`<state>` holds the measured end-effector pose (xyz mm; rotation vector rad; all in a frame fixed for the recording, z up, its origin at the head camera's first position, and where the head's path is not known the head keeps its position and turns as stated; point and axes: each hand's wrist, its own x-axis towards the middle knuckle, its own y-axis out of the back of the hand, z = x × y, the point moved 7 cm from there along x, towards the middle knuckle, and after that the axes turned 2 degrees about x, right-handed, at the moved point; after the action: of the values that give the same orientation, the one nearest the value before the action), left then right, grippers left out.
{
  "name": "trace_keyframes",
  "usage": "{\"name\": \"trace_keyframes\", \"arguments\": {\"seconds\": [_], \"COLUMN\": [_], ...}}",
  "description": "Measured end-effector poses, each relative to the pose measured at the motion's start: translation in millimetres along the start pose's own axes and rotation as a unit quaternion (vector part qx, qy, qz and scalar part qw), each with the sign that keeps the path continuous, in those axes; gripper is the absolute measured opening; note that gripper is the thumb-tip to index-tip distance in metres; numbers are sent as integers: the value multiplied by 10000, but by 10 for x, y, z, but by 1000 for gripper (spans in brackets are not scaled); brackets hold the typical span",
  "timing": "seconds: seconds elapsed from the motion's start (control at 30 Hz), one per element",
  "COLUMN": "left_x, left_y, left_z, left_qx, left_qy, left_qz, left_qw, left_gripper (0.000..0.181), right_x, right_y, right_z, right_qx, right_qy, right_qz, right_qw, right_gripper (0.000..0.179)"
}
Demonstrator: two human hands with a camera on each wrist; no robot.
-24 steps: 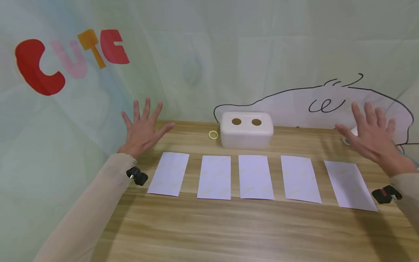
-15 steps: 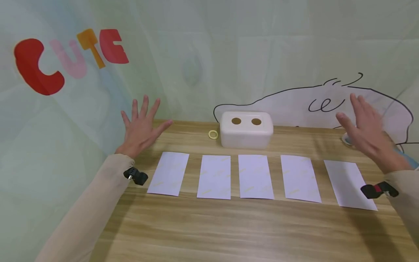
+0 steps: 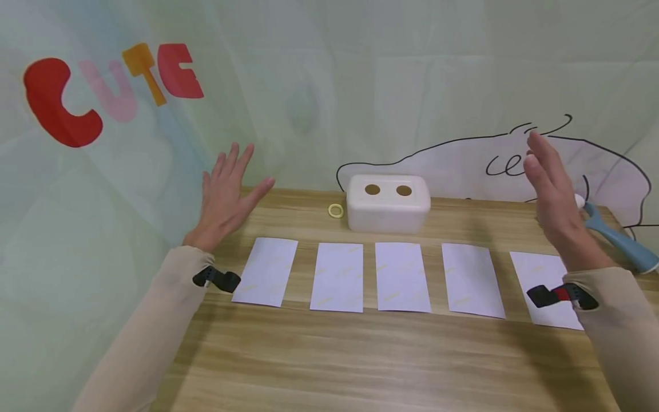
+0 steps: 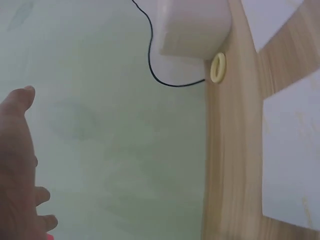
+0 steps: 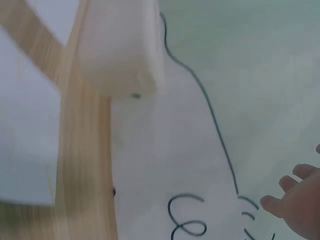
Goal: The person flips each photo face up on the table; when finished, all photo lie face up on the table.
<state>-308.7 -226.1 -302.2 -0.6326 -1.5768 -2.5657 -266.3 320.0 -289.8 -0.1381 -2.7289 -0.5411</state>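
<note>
My left hand [image 3: 221, 200] hovers above the table's far left with its fingers straight and thumb spread, holding nothing. Over the right side, my right hand [image 3: 556, 200] is raised too, palm turned inward, its fingers straight and close together; it also holds nothing. Several white paper sheets [image 3: 337, 277] lie in a row across the table. Behind them stands a white box [image 3: 388, 214] with two round holes in its top. A pale yellow ring [image 3: 336, 211] lies just left of the box and shows in the left wrist view as well.
A blue-handled tool [image 3: 625, 240] with a white end lies at the back right, partly behind my right hand. A printed cloth backdrop [image 3: 309, 86] rises behind and to the left of the wooden table [image 3: 360, 360]. Black cameras sit on both wrists.
My right hand has moved left and turned edge-on, its fingers drawing together, and more of the blue-handled tool shows. My left hand has turned slightly, its fingers closer together.
</note>
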Motion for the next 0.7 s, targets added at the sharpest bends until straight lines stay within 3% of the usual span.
{"name": "trace_keyframes", "arguments": {"seconds": [0.1,0.3,0.7], "left_x": [-23,-98,-283], "left_y": [36,109,193], "left_z": [66,171,318], "left_qx": [-193,-588,-1208], "left_qy": [-42,-147,-371], "left_qz": [82,276,498], "left_qw": [9998,9978,9907], "left_gripper": [94,93,92], "right_x": [4,-30,-136], "right_y": [-110,-381,-953], "right_z": [-111,-299,-471], "right_qx": [742,2307,2103], "right_qy": [207,594,667], "right_qz": [158,261,-121], "right_qw": [9969,9709,9753], "right_gripper": [65,65,54]}}
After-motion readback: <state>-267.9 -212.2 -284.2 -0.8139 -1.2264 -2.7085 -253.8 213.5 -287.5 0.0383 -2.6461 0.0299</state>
